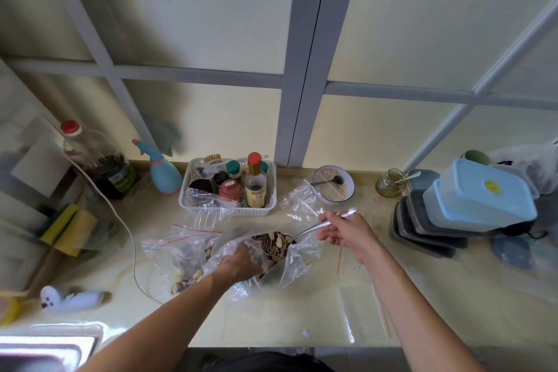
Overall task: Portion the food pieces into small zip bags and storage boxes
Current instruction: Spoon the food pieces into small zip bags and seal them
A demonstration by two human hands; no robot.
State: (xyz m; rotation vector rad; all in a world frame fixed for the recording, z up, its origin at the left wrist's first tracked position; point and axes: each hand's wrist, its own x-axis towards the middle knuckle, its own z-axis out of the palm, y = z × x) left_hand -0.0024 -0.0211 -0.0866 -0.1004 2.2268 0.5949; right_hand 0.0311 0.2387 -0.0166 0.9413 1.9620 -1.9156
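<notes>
I am working at a pale countertop (422,296) that runs left to right under a frosted window, and the task's things sit near its middle, closer to the front edge than the back. The biggest of them is the large clear bag (290,263) of mixed nuts and seeds (273,246), its mouth gaping upward and toward the back edge. My left hand (238,263) is curled round the bag's near-left lip, gripping the plastic to keep it open. My right hand (344,229) sits just to the right of the mouth and a little farther back, grasping a metal spoon (314,228); the spoon's long axis slants down-left from that hand, bowl end dipping into the food. Touching the big bag on its left lies a small zip bag (181,254), partly filled, its red-striped mouth toward the back. So I judge the next carry runs leftward across the big bag, and the left hand is the nearer one to steady that target. An empty zip bag (362,314) lies flat toward the front edge on the right, and stacked storage boxes (471,199) stand at the right end.
</notes>
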